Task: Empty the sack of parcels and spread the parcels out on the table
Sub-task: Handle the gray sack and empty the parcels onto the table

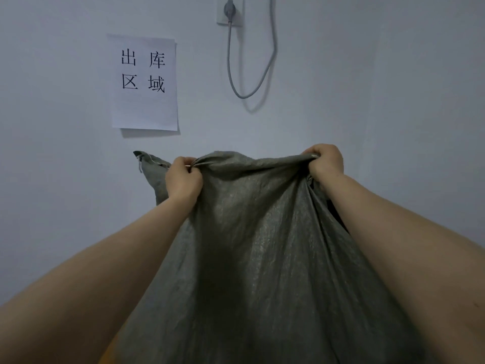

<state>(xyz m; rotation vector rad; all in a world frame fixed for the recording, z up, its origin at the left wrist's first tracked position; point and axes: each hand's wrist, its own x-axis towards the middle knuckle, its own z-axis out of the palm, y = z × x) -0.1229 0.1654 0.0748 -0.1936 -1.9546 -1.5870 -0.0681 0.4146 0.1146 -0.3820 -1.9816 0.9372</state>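
Note:
A large grey-green woven sack (257, 245) hangs in front of me, held up high and filling the lower middle of the view. My left hand (183, 179) grips its stitched top edge near the left corner, fingers curled round a bunch of fabric. My right hand (325, 164) grips the same edge at the right corner. The sack widens downward and runs out of view at the bottom. No parcels show, and the table is hidden behind the sack and my forearms.
A pale wall stands close ahead. A white paper sign (144, 82) with black characters is taped at the upper left. A wall socket (230, 10) with a grey plug and looping cable (252, 74) sits at the top centre. An orange patch (110, 353) shows at the lower left.

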